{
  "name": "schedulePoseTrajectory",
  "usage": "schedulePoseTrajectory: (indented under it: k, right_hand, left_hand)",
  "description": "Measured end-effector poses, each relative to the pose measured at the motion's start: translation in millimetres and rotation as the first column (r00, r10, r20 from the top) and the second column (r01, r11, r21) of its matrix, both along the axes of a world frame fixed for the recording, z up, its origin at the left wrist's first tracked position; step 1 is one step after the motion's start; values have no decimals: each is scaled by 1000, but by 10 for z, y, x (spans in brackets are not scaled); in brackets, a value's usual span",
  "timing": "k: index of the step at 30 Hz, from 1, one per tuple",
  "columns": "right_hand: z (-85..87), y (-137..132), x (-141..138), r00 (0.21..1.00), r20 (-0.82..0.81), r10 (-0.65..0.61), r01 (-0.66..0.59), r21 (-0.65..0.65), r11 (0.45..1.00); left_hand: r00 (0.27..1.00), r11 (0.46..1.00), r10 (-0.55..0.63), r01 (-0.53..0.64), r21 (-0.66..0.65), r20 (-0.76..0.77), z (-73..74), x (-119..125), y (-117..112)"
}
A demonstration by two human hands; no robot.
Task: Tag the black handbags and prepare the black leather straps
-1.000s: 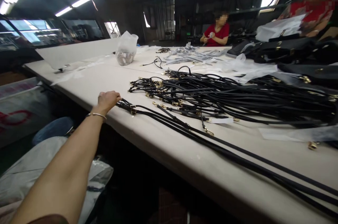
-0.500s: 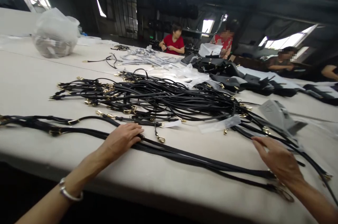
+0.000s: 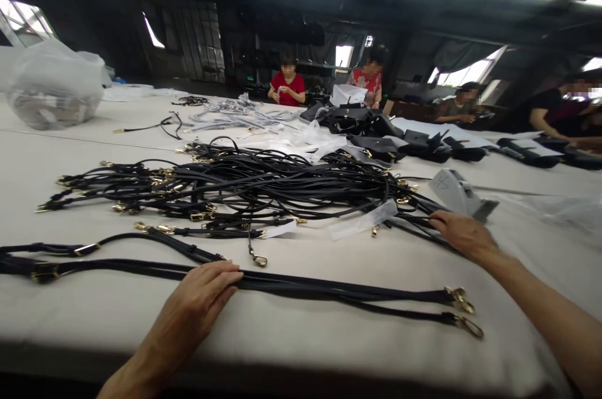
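Observation:
Several black straps point(image 3: 320, 289) with gold clasps lie lengthwise along the table's near side. My left hand point(image 3: 200, 295) is over the middle of this group, its fingers and thumb closed round the straps. Farther back spreads a large tangled pile of black straps point(image 3: 291, 182) with gold hardware at the ends. At that pile's right end, my right hand point(image 3: 463, 233) pinches a black strap between thumb and fingers; its other fingers are curled and partly hidden. Two gold snap hooks point(image 3: 470, 325) rest at the near straps' right ends, in front of my right hand.
A grey-white tape dispenser point(image 3: 454, 191) stands just behind my right hand. Clear plastic sleeves point(image 3: 364, 221) lie by the pile. Black bags point(image 3: 350, 120) are farther back, and a stuffed plastic bag point(image 3: 54, 85) sits at left. Several people work across the table point(image 3: 122, 311).
My right hand has moved away from the near straps' clasp ends, back to the pile's right end. My left hand stays on the near straps. The view has shifted right and up.

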State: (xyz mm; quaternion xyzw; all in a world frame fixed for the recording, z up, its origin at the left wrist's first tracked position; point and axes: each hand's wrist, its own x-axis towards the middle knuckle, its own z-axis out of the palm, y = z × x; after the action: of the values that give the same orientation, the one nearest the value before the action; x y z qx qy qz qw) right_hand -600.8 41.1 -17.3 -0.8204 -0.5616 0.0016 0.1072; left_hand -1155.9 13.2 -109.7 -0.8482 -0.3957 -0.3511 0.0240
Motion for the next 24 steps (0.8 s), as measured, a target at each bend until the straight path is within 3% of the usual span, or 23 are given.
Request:
schedulePoseTrajectory:
  k: [2, 4, 5, 7, 9, 10, 11, 13, 15, 17, 20, 24]
  right_hand:
    - [237, -33, -80, 996, -92, 13, -12, 12, 1000]
    - [451, -129, -232, 977, -202, 66, -64, 15, 998]
    - [542, -200, -328, 956, -275, 106, -103, 26, 994]
    - [690, -362, -521, 856, -481, 188, -166, 88, 982]
    - [797, -507, -650, 704, -659, 265, -180, 195, 964]
    - [837, -557, -672, 650, -700, 295, -176, 239, 955]
    - [867, -587, -664, 659, -687, 307, -172, 260, 950]
    - [890, -587, -576, 810, -523, 267, -160, 240, 957]
    - [840, -516, -464, 935, -311, 170, -113, 194, 974]
    - [691, -377, -441, 978, -168, 121, -91, 177, 980]
    - [291, -61, -698, 969, -33, 247, -238, 163, 957]
    - [-280, 411, -1293, 864, 104, 493, -500, 55, 864]
  left_hand:
    - [994, 994, -52, 61, -94, 97, 76, 194, -84]
    - [965, 945, -140, 197, -261, 222, 167, 482, -188]
    - [941, 891, -178, 279, -359, 290, 218, 654, -241]
    - [884, 734, -218, 427, -528, 413, 323, 1018, -333]
    - [841, 585, -238, 524, -619, 486, 415, 1346, -400]
    - [826, 548, -258, 553, -628, 502, 449, 1476, -428]
    - [814, 543, -288, 572, -614, 504, 471, 1576, -454]
    - [801, 590, -353, 591, -550, 483, 474, 1680, -505]
    - [798, 627, -387, 595, -503, 461, 427, 1681, -554]
    - [800, 624, -381, 593, -509, 464, 344, 1628, -595]
    - [821, 585, -339, 567, -580, 460, 195, 1550, -640]
    - [843, 537, -349, 538, -650, 410, 34, 1470, -666]
